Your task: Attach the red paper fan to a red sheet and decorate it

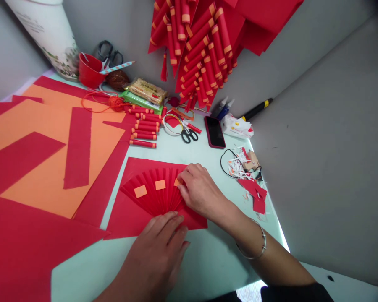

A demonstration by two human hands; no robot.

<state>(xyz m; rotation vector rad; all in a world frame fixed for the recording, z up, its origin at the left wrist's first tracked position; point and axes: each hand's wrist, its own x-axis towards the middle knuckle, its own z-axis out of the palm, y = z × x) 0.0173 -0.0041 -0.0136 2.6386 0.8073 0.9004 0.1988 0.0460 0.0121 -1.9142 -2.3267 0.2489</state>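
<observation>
A pleated red paper fan point(164, 197) lies spread on a red paper sheet point(122, 224). Two orange paper rectangles, one on the left pleats point(140, 191) and one near the middle point(160, 184), rest on it. My right hand point(198, 188) pinches a third orange paper piece point(176, 183) against the fan's right side; the fingers partly cover it. At the fan's narrow base, my left hand point(159, 247) lies with fingers stretched out and touching the paper, its fingertips over the lower edge.
Orange sheets point(103, 159) and red strips point(77, 147) cover the left. Behind are red paper rolls point(143, 136), scissors point(189, 135), tape point(173, 124), a phone point(214, 132) and a red cup point(90, 70). Paper scraps point(255, 191) lie right. Red firecracker decorations point(204, 54) hang on the wall.
</observation>
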